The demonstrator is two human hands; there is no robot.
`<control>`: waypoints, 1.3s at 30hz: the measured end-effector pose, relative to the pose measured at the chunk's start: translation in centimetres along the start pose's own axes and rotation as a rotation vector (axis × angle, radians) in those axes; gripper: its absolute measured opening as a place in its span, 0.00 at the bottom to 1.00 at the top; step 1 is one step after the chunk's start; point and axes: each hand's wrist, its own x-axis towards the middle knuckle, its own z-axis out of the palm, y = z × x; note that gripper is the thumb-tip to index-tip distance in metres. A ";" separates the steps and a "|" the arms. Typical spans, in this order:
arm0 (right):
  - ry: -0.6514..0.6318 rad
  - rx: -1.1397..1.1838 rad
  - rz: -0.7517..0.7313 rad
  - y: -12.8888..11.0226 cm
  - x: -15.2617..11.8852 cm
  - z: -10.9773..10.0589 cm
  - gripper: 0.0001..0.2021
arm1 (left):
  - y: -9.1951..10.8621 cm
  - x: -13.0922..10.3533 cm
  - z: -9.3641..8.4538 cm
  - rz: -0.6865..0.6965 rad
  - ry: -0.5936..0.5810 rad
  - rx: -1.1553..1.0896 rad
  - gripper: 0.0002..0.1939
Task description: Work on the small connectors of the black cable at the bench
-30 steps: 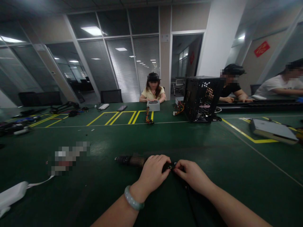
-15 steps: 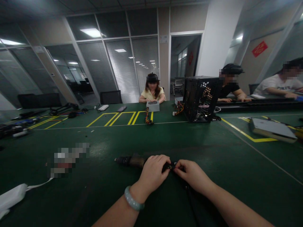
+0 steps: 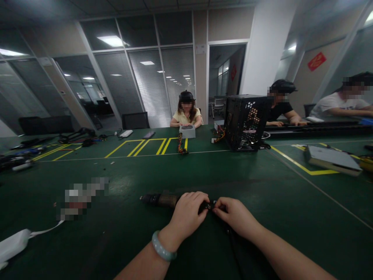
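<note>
A dark electric screwdriver [image 3: 163, 200] with a brownish body lies on the green table, its narrow tip pointing left. My left hand [image 3: 187, 216] is closed over the tool's rear part, which it mostly hides. Just to the right, my right hand [image 3: 233, 216] pinches the end of a black cable [image 3: 233, 247] at the tool's back end. Between the two sets of fingertips a small metallic bit shows; whether the cable end is fully seated there I cannot tell. The cable runs down toward the near edge, between my forearms.
Beyond my hands stands a black computer case [image 3: 247, 122]. A co-worker opposite touches a grey power supply [image 3: 187, 131] with bundled wires. A flat silver box [image 3: 332, 158] lies right, a white power strip [image 3: 14, 247] left. Two more people sit at the far right.
Both hands keep nearly the same grip and place on the screwdriver and the cable. The whole view has shifted very slightly.
</note>
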 end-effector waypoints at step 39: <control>0.023 -0.004 -0.009 0.1 0.0 0.1 0.06 | -0.1 0.0 0.1 0.033 0.003 0.000 0.10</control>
